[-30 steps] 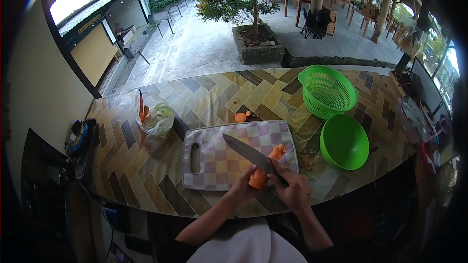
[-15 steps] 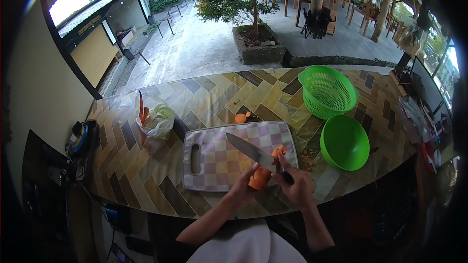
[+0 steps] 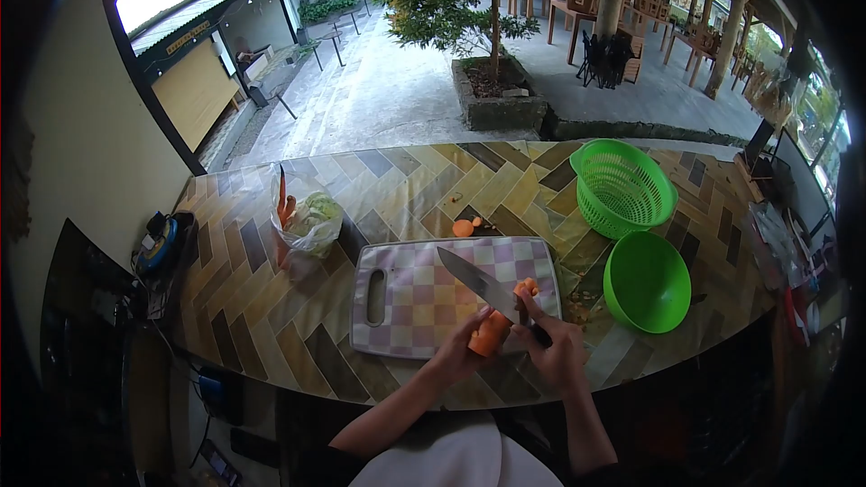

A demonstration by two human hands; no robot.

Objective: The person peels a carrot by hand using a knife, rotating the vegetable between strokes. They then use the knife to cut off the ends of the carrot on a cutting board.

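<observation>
My left hand (image 3: 458, 352) is closed around a thick piece of carrot (image 3: 490, 335) above the front edge of a checkered cutting board (image 3: 410, 261). In my right hand (image 3: 554, 350) is a kitchen knife (image 3: 474, 279), its broad blade angled up and left across the board. The blade lies right at the carrot, close to my left fingertips. Small orange carrot bits (image 3: 527, 287) show on the far side of the blade, by my right fingers. Behind the board lie a cut carrot end (image 3: 463, 228) and smaller scraps.
A green colander (image 3: 624, 189) and a green bowl (image 3: 647, 284) stand right of the board. To the left, a clear plastic bag (image 3: 311, 230) holds carrots and a pale green vegetable. Peel scraps (image 3: 582, 302) lie on the wood-patterned tabletop (image 3: 262, 307).
The whole view has shifted slightly, so the table and everything on it appear a little further right and lower. Both hands keep their hold on the carrot and knife.
</observation>
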